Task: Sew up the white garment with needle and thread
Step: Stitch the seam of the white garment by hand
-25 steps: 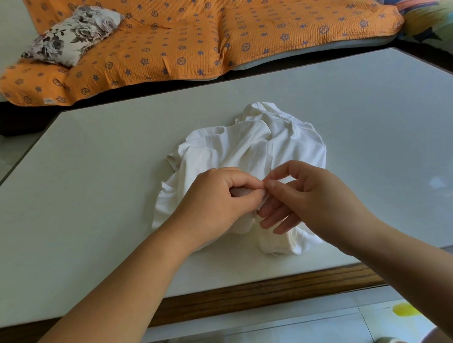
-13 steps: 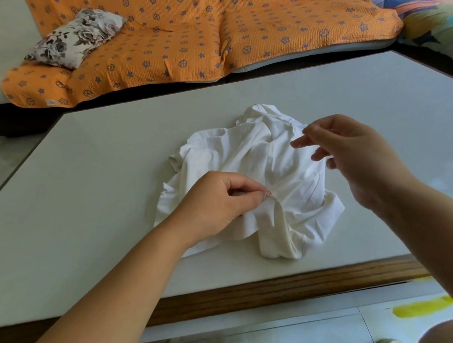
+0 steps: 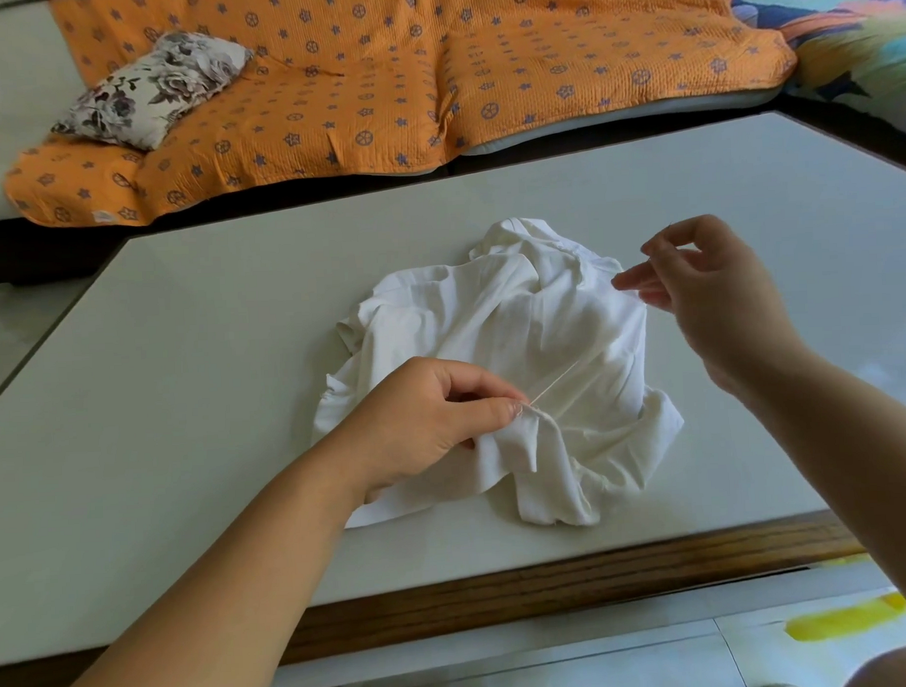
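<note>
The white garment (image 3: 517,341) lay crumpled at the centre of the table (image 3: 184,363). At lower centre the left hand (image 3: 428,421) pinched a fold of it between thumb and curled forefinger, just where the thread (image 3: 560,376) left the cloth. At centre right the raised right hand (image 3: 711,293) had thumb and forefinger closed in a pinch, the other fingers loosely spread. It seemingly held the thread's far end; the needle was too small to make out. The thread looked taut, so a harder pull would likely pucker the seam or snap it, and a slackened left pinch would let the cloth lift.
</note>
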